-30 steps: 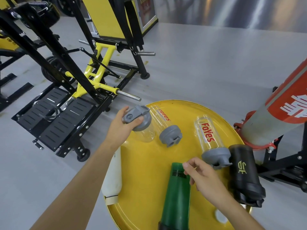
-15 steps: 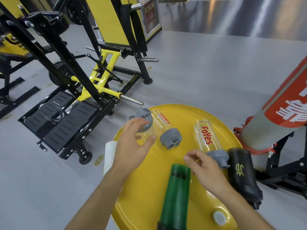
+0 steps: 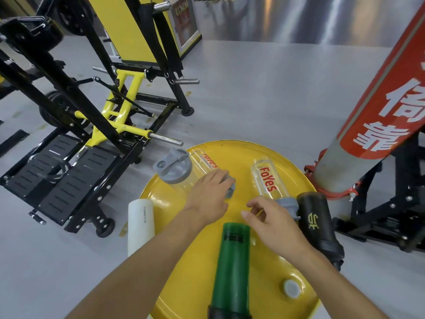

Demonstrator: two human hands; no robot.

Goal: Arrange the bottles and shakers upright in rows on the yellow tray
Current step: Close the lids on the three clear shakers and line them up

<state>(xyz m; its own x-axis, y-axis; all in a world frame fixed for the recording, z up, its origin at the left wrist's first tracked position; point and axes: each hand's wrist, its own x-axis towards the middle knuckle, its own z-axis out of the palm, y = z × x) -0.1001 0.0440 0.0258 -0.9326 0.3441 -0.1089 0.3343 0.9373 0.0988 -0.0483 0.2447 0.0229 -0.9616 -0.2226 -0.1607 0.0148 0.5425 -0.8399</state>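
The round yellow tray (image 3: 230, 302) fills the lower middle. A clear shaker with a grey lid (image 3: 173, 167) stands upright at its far left edge. A second clear shaker (image 3: 208, 161) lies beside it, and my left hand (image 3: 207, 195) is curled over its grey lid. A third clear shaker (image 3: 266, 183) lies to the right, lid toward me. My right hand (image 3: 272, 223) hovers with fingers apart just left of that lid, holding nothing. A green bottle (image 3: 232, 261) lies toward me. A black bottle (image 3: 316, 221) lies on the right rim. A white bottle (image 3: 140, 223) rests at the left rim.
A small white cap (image 3: 291, 288) sits on the tray's near right. A black and yellow gym machine (image 3: 99, 125) stands on the grey floor to the left. A red and grey punching bag (image 3: 377, 107) on a black stand leans close on the right.
My left hand let go of the upright shaker and moved right onto the lid of the lying clear shaker. My right hand stayed near the third shaker's lid.
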